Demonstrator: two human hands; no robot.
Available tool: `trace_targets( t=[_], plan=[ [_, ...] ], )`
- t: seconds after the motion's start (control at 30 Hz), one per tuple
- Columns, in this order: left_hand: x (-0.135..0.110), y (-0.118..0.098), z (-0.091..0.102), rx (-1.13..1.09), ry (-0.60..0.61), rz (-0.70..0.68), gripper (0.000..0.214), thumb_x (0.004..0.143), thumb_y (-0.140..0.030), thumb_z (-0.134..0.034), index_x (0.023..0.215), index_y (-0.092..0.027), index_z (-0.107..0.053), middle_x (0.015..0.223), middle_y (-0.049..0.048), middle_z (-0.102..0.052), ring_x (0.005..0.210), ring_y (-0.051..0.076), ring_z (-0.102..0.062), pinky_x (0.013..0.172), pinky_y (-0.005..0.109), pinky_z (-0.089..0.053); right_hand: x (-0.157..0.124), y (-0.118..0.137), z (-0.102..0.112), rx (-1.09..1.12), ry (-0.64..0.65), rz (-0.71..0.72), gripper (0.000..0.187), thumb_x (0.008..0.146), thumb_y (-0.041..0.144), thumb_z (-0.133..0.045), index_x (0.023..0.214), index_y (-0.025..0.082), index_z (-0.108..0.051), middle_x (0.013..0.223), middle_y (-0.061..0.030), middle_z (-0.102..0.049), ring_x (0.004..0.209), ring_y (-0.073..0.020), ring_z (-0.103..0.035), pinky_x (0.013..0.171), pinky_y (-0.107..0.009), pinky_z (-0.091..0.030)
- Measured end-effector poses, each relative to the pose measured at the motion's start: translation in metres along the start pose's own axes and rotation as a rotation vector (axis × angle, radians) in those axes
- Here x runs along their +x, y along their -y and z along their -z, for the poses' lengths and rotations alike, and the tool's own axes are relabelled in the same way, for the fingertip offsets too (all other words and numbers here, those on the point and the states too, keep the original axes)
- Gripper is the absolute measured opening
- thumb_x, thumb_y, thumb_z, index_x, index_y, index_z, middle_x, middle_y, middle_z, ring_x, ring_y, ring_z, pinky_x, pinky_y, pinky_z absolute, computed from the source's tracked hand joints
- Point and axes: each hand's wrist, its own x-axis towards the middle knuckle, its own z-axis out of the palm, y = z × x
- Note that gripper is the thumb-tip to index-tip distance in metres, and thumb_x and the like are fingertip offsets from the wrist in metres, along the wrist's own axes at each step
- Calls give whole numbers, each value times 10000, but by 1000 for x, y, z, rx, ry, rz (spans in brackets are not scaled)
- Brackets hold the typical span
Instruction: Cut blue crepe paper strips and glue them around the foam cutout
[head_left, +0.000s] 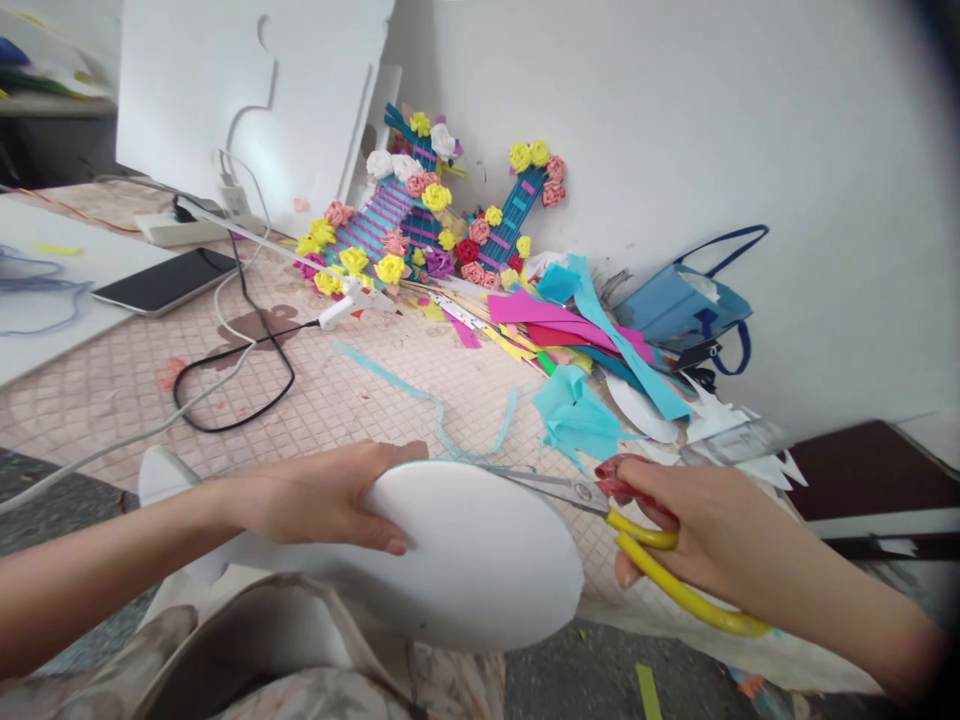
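My left hand is closed on a white foam-like board with a rounded end, its thumb on top and its fingers hidden beneath. The board tilts over my lap at the table's front edge. In my right hand is a pair of scissors with yellow handles. Their blades reach the far edge of the board; whether they touch it I cannot tell. Beyond the board, a thin light-blue paper strip curls on the table. Near the scissors' tip lies a crumpled turquoise paper piece.
Paper-flower-covered letter shapes lean against the wall. A white glue gun with a looping black cable lies left, near a phone and power strip. Coloured paper strips and a blue bag are at right.
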Motion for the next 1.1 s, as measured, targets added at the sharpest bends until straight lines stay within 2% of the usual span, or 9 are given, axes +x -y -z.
trace_targets(
  t=[0.23, 0.5, 0.9, 1.1],
  plan=[
    [1, -2, -2, 65, -26, 16, 401, 730, -399, -674, 1061, -186, -598, 926, 25, -666, 807, 202, -606, 632, 222, -442, -2, 3, 5, 33, 32, -45, 300, 691, 368, -683, 945, 255, -569, 849, 10, -684, 664, -190, -635, 532, -296, -419],
    [4, -11, -1, 196, 13, 102, 418, 739, -476, -630, 1047, -197, -588, 914, 26, -657, 801, 202, -603, 628, 234, -445, 0, 7, 9, 60, 59, -60, 301, 684, 370, -676, 945, 255, -579, 868, 6, -696, 691, -198, -637, 537, -297, -405],
    [6, -7, 0, 149, 8, 62, 419, 715, -498, -649, 995, -191, -594, 912, 36, -630, 815, 208, -581, 688, 255, -439, 1, 2, 3, 54, 45, -4, 266, 717, 350, -646, 952, 250, -574, 814, 13, -686, 609, -176, -614, 506, -293, -381],
    [5, -5, -1, 128, 0, 53, 426, 709, -499, -650, 1000, -195, -583, 914, 34, -618, 825, 205, -564, 706, 255, -435, 0, -3, 1, 36, 29, -1, 256, 711, 371, -663, 920, 250, -579, 821, 15, -690, 639, -184, -639, 527, -294, -398]
  ],
)
